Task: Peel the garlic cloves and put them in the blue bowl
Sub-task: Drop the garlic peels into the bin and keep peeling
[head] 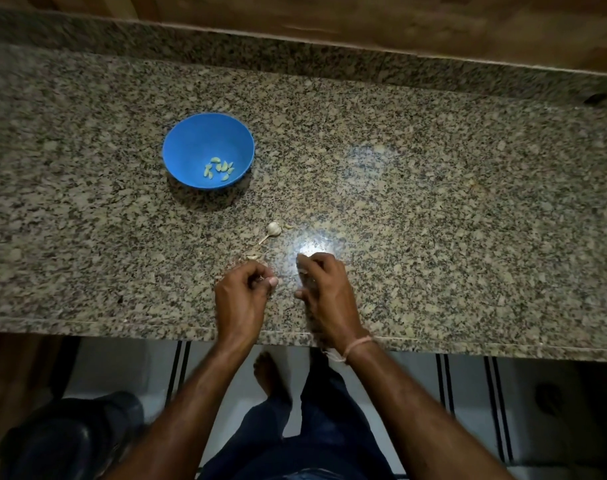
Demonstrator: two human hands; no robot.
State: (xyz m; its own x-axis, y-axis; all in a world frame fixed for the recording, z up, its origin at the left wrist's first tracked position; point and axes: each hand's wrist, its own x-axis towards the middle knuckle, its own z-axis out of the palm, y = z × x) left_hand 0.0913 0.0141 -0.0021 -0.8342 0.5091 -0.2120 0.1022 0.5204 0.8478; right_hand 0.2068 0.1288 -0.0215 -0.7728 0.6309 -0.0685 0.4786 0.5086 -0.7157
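Granite countertop carries one blue bowl holding roughly eight peeled cloves. One garlic bulb lies near both hands, stem pointing toward the near-left. Left hand is curled closed around something small, unidentifiable. Right hand: half curled; contents indeterminate.

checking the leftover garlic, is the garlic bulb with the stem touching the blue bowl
Apart. The head view shows the garlic bulb lying on bare granite counter, with a clear stretch of counter between it and the blue bowl.
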